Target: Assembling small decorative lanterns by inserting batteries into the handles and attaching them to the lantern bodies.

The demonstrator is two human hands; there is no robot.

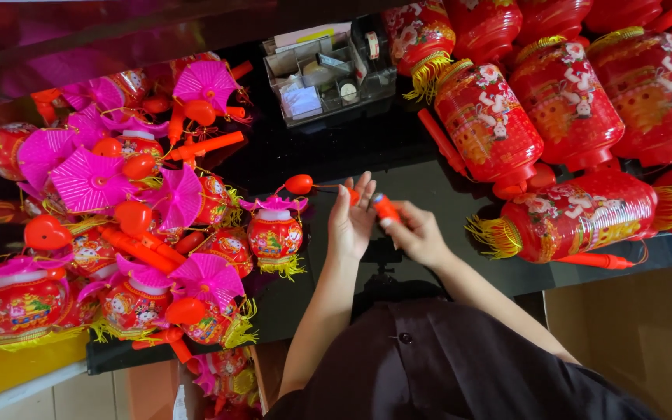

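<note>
My left hand (350, 220) and my right hand (418, 232) meet over the dark tabletop (328, 155). Between them I hold an orange plastic handle (385, 207); the right fingers pinch its near end and the left fingers are spread against its far end. A thin wire runs left from the handle to a small red toy lantern (275, 236) with a pink top and yellow fringe, standing just left of my left hand. An orange bulb-shaped piece (299, 183) sits on that wire.
A heap of small red lanterns with pink fan tops and orange handles (126, 225) fills the left. Large red lanterns with gold fringe (554, 117) crowd the right. A clear plastic organiser box (328, 70) stands at the back. A cardboard box (631, 334) is at lower right.
</note>
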